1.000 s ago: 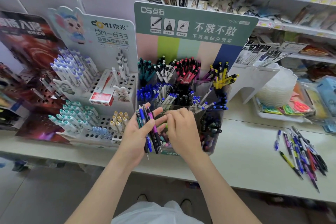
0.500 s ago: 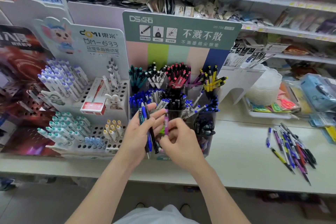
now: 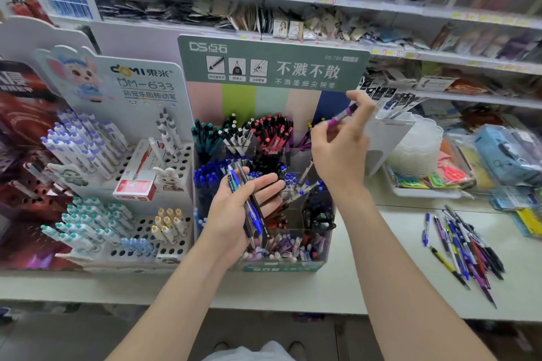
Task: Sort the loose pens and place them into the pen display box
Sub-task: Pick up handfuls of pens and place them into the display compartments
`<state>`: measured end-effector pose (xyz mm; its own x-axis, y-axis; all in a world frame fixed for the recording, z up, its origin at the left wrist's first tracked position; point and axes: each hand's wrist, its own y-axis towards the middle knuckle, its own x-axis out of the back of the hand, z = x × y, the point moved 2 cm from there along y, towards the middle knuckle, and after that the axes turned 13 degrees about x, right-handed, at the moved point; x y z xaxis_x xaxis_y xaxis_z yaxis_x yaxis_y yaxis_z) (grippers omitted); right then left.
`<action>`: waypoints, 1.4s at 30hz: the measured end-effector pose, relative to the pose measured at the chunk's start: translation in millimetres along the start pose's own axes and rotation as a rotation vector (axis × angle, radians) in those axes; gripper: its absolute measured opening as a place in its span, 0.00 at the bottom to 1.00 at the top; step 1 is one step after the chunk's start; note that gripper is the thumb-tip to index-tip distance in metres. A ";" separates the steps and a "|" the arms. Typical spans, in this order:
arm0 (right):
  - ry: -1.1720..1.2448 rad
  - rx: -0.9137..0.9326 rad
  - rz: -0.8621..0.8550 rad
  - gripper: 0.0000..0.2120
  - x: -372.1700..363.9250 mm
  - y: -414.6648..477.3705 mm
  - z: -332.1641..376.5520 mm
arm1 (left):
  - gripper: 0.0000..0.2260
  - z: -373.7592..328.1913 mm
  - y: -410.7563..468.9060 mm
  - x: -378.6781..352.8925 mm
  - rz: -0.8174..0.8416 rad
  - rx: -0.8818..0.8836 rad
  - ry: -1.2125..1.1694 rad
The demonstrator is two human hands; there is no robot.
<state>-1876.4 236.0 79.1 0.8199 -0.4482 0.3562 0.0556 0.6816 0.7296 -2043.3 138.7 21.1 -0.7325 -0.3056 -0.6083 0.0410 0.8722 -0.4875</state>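
The tiered pen display box (image 3: 278,265) stands on the white counter, its clear compartments full of pens sorted by colour. My left hand (image 3: 234,214) is palm up in front of the box and holds a small bundle of blue and black pens (image 3: 249,208), thumb side pressed against them. My right hand (image 3: 341,146) is raised above the box's back right compartments and pinches a purple pen (image 3: 341,116) between thumb and fingers, tilted up to the right. A pile of loose pens (image 3: 466,246) lies on the counter to the right.
A white display rack of cartoon pens (image 3: 123,173) with a red box (image 3: 137,176) stands left of the box. A white stand (image 3: 387,138), a stack of clear trays (image 3: 416,149) and packaged goods sit at the right. Shelves of goods rise behind the counter (image 3: 366,287).
My right hand has pulled the purple pen out of the left hand's bundle and lifted it up and right, above the back compartments. The left hand still holds the remaining pens.
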 end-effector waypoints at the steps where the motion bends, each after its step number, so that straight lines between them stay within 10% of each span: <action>1: -0.019 0.079 0.033 0.23 -7.0 2.9 -7.1 | 0.15 -0.3 1.2 -2.5 0.003 0.012 -0.024; 8: -0.744 0.391 0.317 0.10 -34.7 -23.7 -51.0 | 0.14 2.3 7.0 -17.7 -0.023 -0.024 -0.029; 19: 0.370 -0.386 0.481 0.05 13.6 -97.3 13.4 | 0.07 12.8 17.5 -34.1 -0.008 -0.074 -0.005; 25: 0.489 -0.540 -0.018 0.06 25.5 -109.1 4.4 | 0.08 24.1 14.9 -9.2 -0.195 -0.167 0.092; 35: -0.323 0.339 0.476 0.16 -34.2 -71.7 -8.7 | 0.11 25.1 22.4 16.7 -0.284 -0.079 -0.165; 42: -0.569 0.400 0.668 0.17 -47.5 -73.1 -18.6 | 0.11 19.8 8.4 16.4 -0.171 -0.093 -0.087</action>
<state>-1908.8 218.2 -2.0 0.2076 -0.3245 0.9228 -0.6069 0.6971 0.3816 -2041.4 133.4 -5.4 -0.6619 -0.4805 -0.5754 -0.1448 0.8351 -0.5307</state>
